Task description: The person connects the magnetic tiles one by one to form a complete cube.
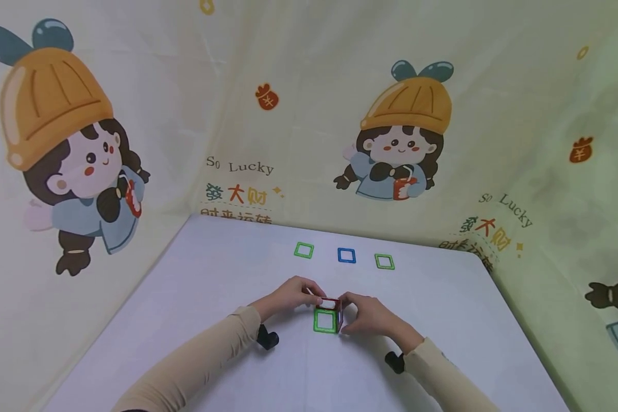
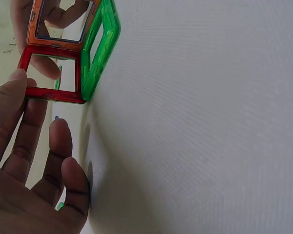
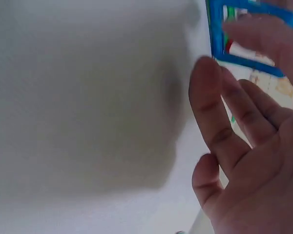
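Note:
A small cube of magnetic square frames point(image 1: 328, 315) stands mid-table, its green face point(image 1: 325, 321) towards me. My left hand point(image 1: 294, 296) rests against the cube's left side. In the left wrist view its fingers point(image 2: 34, 161) lie fairly straight, and one fingertip touches the red frame point(image 2: 51, 95). That red frame joins an orange frame point(image 2: 61, 39) and a green frame point(image 2: 100, 48). My right hand point(image 1: 367, 313) is at the cube's right side. Its fingers point(image 3: 234, 126) are spread and nearly straight, and one lies across the blue frame point(image 3: 219, 44).
Three loose square frames lie in a row behind the cube: green point(image 1: 304, 250), blue point(image 1: 347, 255) and green point(image 1: 384, 261). The white table point(image 1: 211, 274) is backed by a cartoon-printed cloth on the left, rear and right.

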Action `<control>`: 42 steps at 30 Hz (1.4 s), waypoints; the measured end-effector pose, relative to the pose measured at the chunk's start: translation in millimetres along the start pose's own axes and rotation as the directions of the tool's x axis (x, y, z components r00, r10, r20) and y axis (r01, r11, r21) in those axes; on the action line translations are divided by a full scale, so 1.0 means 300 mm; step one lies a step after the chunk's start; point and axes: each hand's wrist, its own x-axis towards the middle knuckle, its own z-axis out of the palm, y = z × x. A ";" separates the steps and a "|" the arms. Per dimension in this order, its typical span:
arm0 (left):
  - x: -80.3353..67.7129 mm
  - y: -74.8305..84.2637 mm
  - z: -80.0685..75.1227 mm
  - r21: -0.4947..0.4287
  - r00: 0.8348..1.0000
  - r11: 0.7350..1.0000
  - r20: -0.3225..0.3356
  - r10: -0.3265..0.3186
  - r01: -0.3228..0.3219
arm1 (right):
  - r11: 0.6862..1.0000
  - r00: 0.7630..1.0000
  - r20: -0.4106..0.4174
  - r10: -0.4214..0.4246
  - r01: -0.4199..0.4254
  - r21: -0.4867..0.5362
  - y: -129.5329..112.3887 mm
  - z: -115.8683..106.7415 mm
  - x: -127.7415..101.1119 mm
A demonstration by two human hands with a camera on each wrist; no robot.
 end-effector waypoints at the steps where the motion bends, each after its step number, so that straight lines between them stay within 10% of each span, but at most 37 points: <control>1: 0.001 -0.003 0.000 -0.001 1.000 1.000 0.004 0.002 -0.002 | 1.000 1.000 0.017 -0.006 0.005 0.021 0.006 -0.006 0.002; 13: 0.002 -0.007 -0.004 -0.009 0.999 1.000 0.034 0.007 -0.006 | 0.970 0.995 0.078 -0.058 0.038 0.241 0.060 -0.033 0.048; 22: 0.003 -0.009 -0.017 -0.038 1.000 0.999 0.016 -0.013 0.014 | 0.980 0.998 0.029 -0.054 0.048 0.195 0.071 -0.005 0.045; 27: 0.041 -0.040 -0.061 -0.013 0.994 1.000 -0.107 -0.019 0.018 | 0.982 1.000 0.010 -0.027 0.024 0.190 0.071 -0.001 0.040; 32: 0.101 -0.079 -0.088 0.094 0.955 0.995 -0.296 -0.011 0.041 | 0.986 1.000 -0.020 -0.008 0.011 0.168 0.066 0.000 0.021; 42: 0.173 -0.077 -0.098 0.508 0.961 0.842 -0.274 -0.041 0.181 | 0.987 0.998 -0.069 -0.009 0.020 0.161 0.068 0.013 0.004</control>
